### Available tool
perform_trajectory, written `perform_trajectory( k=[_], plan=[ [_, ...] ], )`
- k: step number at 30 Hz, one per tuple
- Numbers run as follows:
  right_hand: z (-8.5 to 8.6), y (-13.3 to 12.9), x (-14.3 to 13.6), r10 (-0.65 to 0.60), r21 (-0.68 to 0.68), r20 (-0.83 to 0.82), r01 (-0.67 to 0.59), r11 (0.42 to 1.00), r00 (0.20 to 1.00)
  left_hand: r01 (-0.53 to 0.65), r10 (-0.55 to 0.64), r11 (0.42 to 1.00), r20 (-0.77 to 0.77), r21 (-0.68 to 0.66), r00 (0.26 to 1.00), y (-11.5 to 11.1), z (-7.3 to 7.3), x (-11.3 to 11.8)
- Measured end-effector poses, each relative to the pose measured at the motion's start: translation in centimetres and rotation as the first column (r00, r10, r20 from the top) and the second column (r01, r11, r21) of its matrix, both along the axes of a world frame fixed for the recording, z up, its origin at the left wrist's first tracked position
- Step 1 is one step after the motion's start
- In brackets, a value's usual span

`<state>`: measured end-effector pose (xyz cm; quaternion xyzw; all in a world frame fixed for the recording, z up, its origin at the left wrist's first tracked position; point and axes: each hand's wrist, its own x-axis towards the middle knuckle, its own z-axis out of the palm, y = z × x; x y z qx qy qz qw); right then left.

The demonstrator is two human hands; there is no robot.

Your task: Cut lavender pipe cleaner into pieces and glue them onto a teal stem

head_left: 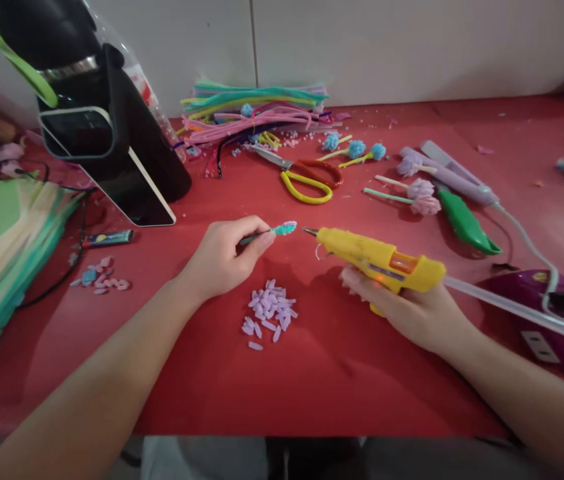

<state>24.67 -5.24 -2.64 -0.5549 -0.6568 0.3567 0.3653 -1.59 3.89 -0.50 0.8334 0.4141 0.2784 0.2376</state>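
Observation:
Between the thumb and fingers of my left hand (227,257) is pinched a green pipe-cleaner stem (285,229) with a bit of lilac at its tip. My right hand (412,310) is wrapped round the grip of a yellow glue gun (382,257), with a clear glue stick (507,303) coming out of its back. The gun's metal nozzle points left, a short gap away from the stem's tip. Below and between my hands lies a pile of small lilac petal-like pieces (272,307) on the red table (332,393).
Scissors (307,187), blue-tipped stems (357,149) and bundled pipe cleaners (257,110) lie at the back. A lilac hair straightener (452,177), pink flowers (422,197) and a purple power socket (537,333) are right. A phone (127,190) leans on a black bottle (147,133) at left.

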Motion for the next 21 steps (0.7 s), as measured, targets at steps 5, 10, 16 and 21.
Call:
perform_trajectory(
  k=[5,10,16,21],
  plan=[
    [0.0,0.7,-0.5,-0.043,0.019,0.027,0.042,0.999,0.999,-0.006,0.007,1.000,0.039,-0.024,0.999,0.5,-1.3,0.3],
    [0.3,1.1,-1.1,-0.061,0.040,0.036,0.060,0.997,0.997,0.021,-0.019,0.999,0.053,-0.025,0.998,0.7,-1.2,0.4],
    [0.7,1.3,-1.7,-0.060,0.072,0.050,0.056,0.996,0.997,0.012,-0.012,1.000,0.047,-0.011,0.999,0.7,-0.9,0.4],
    [0.6,1.4,-1.9,-0.065,0.077,0.097,0.058,0.995,0.993,-0.001,0.002,1.000,0.047,-0.018,0.999,0.7,-0.8,0.5]
  ],
)
